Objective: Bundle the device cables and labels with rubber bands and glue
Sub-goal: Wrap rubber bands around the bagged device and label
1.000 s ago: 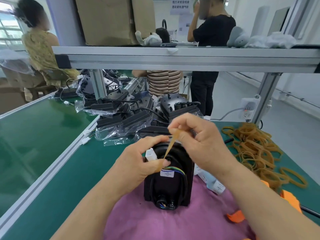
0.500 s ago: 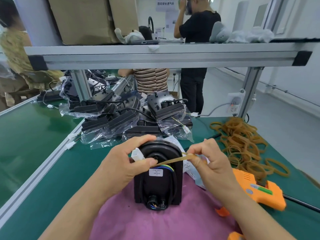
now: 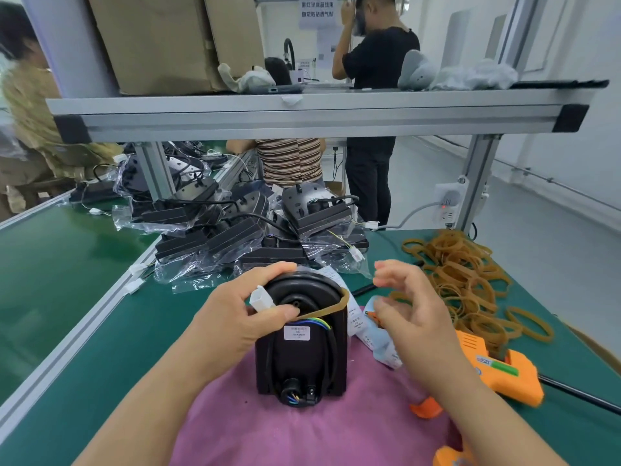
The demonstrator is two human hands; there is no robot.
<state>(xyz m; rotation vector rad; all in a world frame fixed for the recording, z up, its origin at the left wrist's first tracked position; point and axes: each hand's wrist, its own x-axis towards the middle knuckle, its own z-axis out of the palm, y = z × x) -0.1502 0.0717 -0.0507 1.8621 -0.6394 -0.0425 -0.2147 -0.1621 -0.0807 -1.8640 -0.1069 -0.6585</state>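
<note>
Your black device (image 3: pixel 302 351) stands upright on the pink cloth (image 3: pixel 302 432) right in front of you, with a cable looped down its face and a white sticker mid-way. Your left hand (image 3: pixel 235 321) grips the rounded top, thumb pinning the white connector (image 3: pixel 260 299) and a rubber band (image 3: pixel 322 309) that runs to the device's right shoulder. Your right hand (image 3: pixel 413 317) hangs just right of it, fingers loosely spread, holding nothing. Farther back, clear plastic bags (image 3: pixel 215 237) hold more black units. The cardboard box (image 3: pixel 161 42) on the shelf is closed, so can't tell what's in it.
</note>
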